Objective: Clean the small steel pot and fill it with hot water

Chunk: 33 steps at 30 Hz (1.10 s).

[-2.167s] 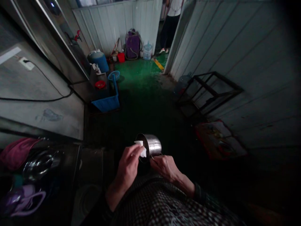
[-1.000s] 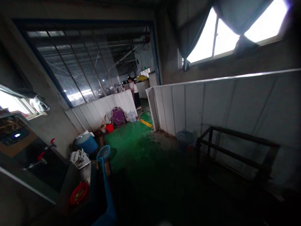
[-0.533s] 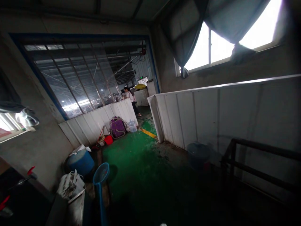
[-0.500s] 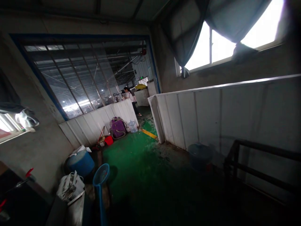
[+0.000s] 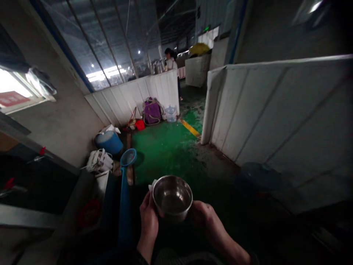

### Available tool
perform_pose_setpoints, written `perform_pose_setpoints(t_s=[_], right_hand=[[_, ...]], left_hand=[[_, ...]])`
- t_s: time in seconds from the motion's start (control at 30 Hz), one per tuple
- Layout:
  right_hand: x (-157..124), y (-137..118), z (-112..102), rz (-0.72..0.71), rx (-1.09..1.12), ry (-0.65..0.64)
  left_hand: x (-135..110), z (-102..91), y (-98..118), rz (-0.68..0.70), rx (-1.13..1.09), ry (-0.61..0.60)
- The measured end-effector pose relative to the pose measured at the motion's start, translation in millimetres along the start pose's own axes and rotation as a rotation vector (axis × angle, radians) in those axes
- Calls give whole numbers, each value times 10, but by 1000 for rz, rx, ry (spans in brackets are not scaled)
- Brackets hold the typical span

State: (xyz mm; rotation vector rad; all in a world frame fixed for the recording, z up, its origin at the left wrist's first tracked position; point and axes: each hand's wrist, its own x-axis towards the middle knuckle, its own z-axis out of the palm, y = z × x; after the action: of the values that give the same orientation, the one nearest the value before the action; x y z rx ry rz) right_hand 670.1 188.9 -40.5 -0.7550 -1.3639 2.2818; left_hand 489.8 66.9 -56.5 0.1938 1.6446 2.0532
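A shiny stainless steel bowl [image 5: 173, 197] is held in front of me, its mouth tilted toward me and nothing visible inside. My left hand [image 5: 149, 213] is closed on its left side. Beside those fingers a small white piece [image 5: 152, 184], perhaps paper or cloth, pokes out at the rim. My right hand [image 5: 202, 213] is closed at the bowl's right side, with its fingertips in shadow.
Left of me stand a long-handled blue scoop [image 5: 128, 158], a blue tub [image 5: 110, 141] and red-handled taps [image 5: 41, 151]. A purple bundle [image 5: 151, 111], red basin [image 5: 140, 124] and water jug [image 5: 171, 114] line the low wall. A person [image 5: 171, 64] stands beyond it.
My view has tipped downward and moved forward, so the doorway looks nearer. Both hands and the steel bowl have come into view at the bottom.
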Motion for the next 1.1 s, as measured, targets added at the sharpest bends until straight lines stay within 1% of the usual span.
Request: perform_pose_setpoints(t_s=[0.03, 0.07, 0.1, 0.13, 0.2, 0.27, 0.37, 0.43, 0.47, 0.5, 0.53, 0.57, 0.6, 0.67, 0.7, 0.73, 0.77, 0.8, 0.87, 0.93, 0.97, 1.0, 1.03, 1.07, 1.1], right_hand=[[227, -27, 61, 53, 120, 7], [434, -46, 137, 104, 239, 22], [624, -59, 222, 146, 339, 41], [802, -66, 306, 185, 435, 62], [1149, -60, 459, 266, 615, 80], [1511, -39, 590, 339, 749, 82], [2068, -30, 783, 399, 845, 80], [2414, -61, 928, 432, 875, 83], [2573, -86, 1005, 445, 882, 82], [2721, -115, 1084, 448, 880, 88], [2860, -145, 1163, 439, 865, 91], [2990, -176, 1240, 426, 839, 89], [3115, -208, 1313, 423, 807, 84], [3356, -276, 1446, 441, 749, 72], [3479, -312, 1504, 452, 729, 64], [3607, -349, 1556, 458, 713, 55], [3741, -388, 1603, 450, 697, 52], [3882, -427, 1643, 426, 674, 51], [4179, -502, 1707, 387, 619, 27], [4486, -575, 1750, 402, 574, -5], [4639, -612, 1764, 425, 564, -23], [4790, -651, 1774, 454, 563, -45], [4940, -693, 1782, 483, 566, -68], [5087, -741, 1786, 506, 567, -94], [5233, -794, 1790, 528, 568, -126]], left_hand=[[123, 45, 6, 59, -6, 133], [245, 73, 28, 143, 36, 237], [363, 86, 61, 247, 121, 299], [474, 84, 97, 365, 227, 328], [678, 53, 155, 609, 471, 293], [876, 10, 170, 795, 712, 189], [1232, -48, 142, 991, 982, 40], [1552, -88, 148, 1091, 1085, -37], [1744, -112, 172, 1120, 1107, -69], [1958, -141, 213, 1121, 1099, -93], [2190, -174, 270, 1089, 1061, -95], [2435, -211, 343, 1019, 993, -66], [2685, -252, 430, 905, 901, -10], [3158, -339, 633, 582, 697, 111], [3359, -381, 742, 419, 604, 144], [3524, -419, 852, 289, 523, 158], [3650, -448, 959, 200, 458, 158], [3736, -465, 1058, 156, 393, 154], [3815, -444, 1219, 136, 244, 121], [3851, -337, 1313, 98, 150, 34], [3885, -257, 1333, 85, 154, -6], [3943, -167, 1338, 101, 211, -21], [4029, -76, 1333, 161, 317, 6], [4141, 9, 1322, 264, 448, 67], [4274, 85, 1311, 396, 576, 146]])
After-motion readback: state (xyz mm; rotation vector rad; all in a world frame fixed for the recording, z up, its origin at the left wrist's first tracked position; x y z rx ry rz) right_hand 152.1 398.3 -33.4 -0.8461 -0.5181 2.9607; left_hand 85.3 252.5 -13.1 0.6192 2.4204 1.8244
